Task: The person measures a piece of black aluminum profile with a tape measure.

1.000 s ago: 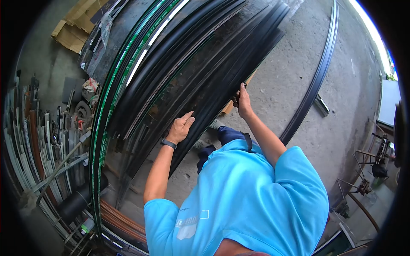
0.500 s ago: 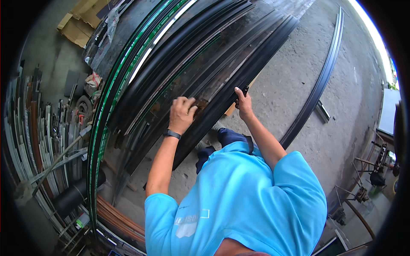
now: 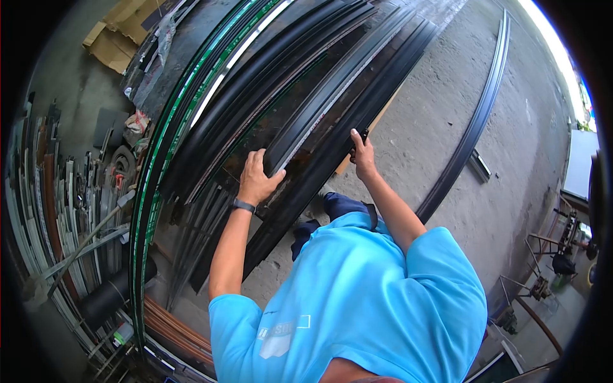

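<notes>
My left hand (image 3: 257,184) grips the near end of a long dark metal profile (image 3: 319,96), fingers on its far side and thumb on its near edge. A pale strip runs along that edge. My right hand (image 3: 363,157) is closed on a small black object (image 3: 364,135), mostly hidden in the fist; its kind I cannot tell. Just left of this fist lies a wider black profile (image 3: 345,133), slanting down past my legs. Several more black profiles (image 3: 255,83) lie to the left of my left hand.
Green-labelled profiles (image 3: 167,137) curve along the left. Upright offcuts (image 3: 70,210) crowd the far left, near copper-coloured bars (image 3: 175,329). On the concrete floor (image 3: 440,96) at right lie a long profile (image 3: 472,127) and a short offcut (image 3: 480,167). A cardboard box (image 3: 118,41) sits at top left.
My left hand has moved slightly left and down and taken hold of the dark profile's end. That profile now lies turned with its pale edge showing. My right hand has barely moved.
</notes>
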The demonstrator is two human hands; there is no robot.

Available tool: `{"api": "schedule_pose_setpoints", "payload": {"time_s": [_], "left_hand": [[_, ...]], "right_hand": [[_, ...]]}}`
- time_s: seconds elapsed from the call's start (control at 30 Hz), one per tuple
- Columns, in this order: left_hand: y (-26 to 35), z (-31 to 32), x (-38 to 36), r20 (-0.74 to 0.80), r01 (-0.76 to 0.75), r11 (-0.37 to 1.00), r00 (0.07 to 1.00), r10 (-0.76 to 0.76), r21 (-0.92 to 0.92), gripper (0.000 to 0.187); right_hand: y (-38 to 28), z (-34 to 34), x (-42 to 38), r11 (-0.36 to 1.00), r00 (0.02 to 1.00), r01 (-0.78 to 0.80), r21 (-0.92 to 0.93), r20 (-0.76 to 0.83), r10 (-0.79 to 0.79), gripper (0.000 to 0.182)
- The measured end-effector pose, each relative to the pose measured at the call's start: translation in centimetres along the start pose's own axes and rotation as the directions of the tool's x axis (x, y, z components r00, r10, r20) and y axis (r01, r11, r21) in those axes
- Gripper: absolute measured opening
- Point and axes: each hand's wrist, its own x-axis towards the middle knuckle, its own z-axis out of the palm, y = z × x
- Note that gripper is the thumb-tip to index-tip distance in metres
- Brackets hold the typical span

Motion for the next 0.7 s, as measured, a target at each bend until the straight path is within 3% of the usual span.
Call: {"api": "schedule_pose_setpoints", "payload": {"time_s": [0.2, 0.27, 0.4, 0.53, 0.63, 0.7], "left_hand": [[4.5, 2.5, -3.3, -0.036, -0.024, 0.997, 0.999, 0.021, -0.079, 0.081], [5.4, 4.6, -3.7, -0.041, -0.022, 0.997, 0.999, 0.019, -0.077, 0.081], [6.6, 6.8, -4.3, 0.005, 0.014, 0.998, 1.000, -0.014, 0.062, 0.096], [7.5, 6.4, -4.3, 0.169, 0.035, 0.982, 0.983, -0.067, 0.187, 0.112], [7.2, 7.1, -4.1, 0.237, 0.051, 0.971, 0.965, -0.108, 0.233, 0.115], [6.9, 6.8, -4.1, 0.254, 0.051, 0.980, 0.962, -0.100, 0.191, 0.114]], "right_hand": [[0.2, 0.4, 0.1, 0.998, 0.999, 0.033, 0.053, -0.005, -0.033, 0.054], [1.3, -0.3, 1.0, 0.984, 0.998, -0.002, 0.176, 0.064, -0.010, 0.054], [1.7, -0.6, 1.0, 0.972, 0.994, -0.049, 0.231, 0.104, 0.025, 0.055], [0.8, 0.6, -0.1, 0.986, 0.989, 0.145, 0.076, -0.001, -0.146, 0.065], [0.5, 0.4, 0.0, 0.989, 0.998, 0.057, -0.139, -0.019, -0.060, 0.073], [-0.1, 0.7, -0.1, 0.988, 0.999, 0.011, -0.153, -0.041, -0.017, 0.072]]}}
